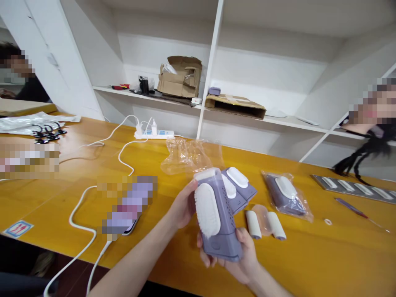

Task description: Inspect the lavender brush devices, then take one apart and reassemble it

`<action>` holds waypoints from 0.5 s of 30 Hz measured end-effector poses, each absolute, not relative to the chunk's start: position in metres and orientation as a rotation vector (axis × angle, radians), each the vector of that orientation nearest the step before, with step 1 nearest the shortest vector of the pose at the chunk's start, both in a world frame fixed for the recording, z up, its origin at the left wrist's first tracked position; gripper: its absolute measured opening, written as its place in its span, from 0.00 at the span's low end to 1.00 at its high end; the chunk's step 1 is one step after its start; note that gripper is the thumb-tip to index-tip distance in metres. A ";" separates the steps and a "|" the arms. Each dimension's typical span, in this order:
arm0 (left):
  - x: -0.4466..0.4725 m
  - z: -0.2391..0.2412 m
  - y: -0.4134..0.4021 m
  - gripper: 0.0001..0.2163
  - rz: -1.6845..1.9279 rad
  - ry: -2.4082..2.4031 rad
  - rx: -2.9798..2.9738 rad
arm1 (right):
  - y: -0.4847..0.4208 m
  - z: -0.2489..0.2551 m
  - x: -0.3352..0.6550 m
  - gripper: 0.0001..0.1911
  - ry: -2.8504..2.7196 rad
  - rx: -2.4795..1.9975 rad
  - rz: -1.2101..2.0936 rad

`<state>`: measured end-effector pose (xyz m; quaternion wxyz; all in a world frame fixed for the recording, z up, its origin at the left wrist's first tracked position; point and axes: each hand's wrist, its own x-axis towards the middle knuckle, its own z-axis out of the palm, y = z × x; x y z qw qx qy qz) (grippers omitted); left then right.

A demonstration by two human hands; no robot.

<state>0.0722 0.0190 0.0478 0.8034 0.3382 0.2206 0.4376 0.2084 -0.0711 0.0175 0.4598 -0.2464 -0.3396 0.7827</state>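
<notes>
A purple cleaning brush (229, 222) with a boxy body and an oval pad of white bristles is held up over the table, tilted, bristles facing me. My left hand (182, 206) grips its upper left side, with some fingers hidden behind it. Round the lower end wraps my right hand (243, 258), thumb on the right side. Just behind lie similar purple brushes (247, 192) with white pads. To the right, two white rollers (276, 226) rest beside a clear pinkish piece (262, 220), and another purple brush (286, 194) sits in a clear bag.
A phone (133, 206) with a white cable lies left. Clear plastic wrap (192, 154) and a power strip (163, 134) are behind. At right are a screwdriver (352, 207), a small ring (328, 222) and a grey strip (355, 187). Cardboard boxes (182, 78) occupy the shelf; people are at both sides.
</notes>
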 end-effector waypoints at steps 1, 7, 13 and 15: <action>0.075 0.044 0.020 0.28 0.898 0.445 0.666 | -0.071 0.016 0.208 0.35 -0.839 -0.584 1.956; 0.074 0.034 0.017 0.25 0.789 0.390 0.503 | -0.069 0.017 0.208 0.42 -0.878 -0.556 2.053; 0.067 0.036 0.019 0.25 1.026 0.411 0.606 | -0.071 0.022 0.210 0.32 -0.804 -0.797 1.910; 0.068 0.037 0.018 0.28 1.069 0.444 0.646 | -0.070 0.022 0.210 0.24 -0.757 -0.865 1.722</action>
